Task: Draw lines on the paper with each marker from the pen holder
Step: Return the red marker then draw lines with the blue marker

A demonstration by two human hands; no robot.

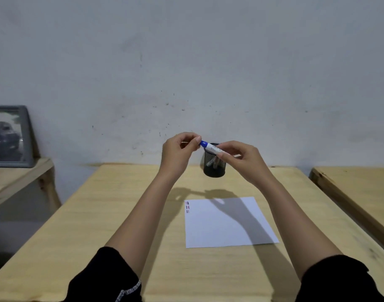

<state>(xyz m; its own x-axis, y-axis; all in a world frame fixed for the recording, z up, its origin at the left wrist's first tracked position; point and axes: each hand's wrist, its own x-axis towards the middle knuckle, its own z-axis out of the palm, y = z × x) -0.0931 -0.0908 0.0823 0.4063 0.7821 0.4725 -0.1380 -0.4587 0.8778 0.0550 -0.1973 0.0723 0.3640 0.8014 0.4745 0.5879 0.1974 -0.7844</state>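
I hold a white marker (214, 148) with a blue cap (203, 143) in the air, just in front of the black mesh pen holder (214, 168). My right hand (239, 158) grips the marker's white barrel. My left hand (179, 151) pinches the blue cap end with thumb and fingers. The pen holder stands at the far middle of the wooden table (121, 214) and other markers show through its mesh. A white sheet of paper (226, 223) lies flat on the table nearer to me, with several short coloured lines (187, 207) near its upper left corner.
A framed car picture (9, 136) leans against the wall on a low wooden table at the left. A second wooden table (356, 188) stands close at the right. The grey wall rises right behind the pen holder.
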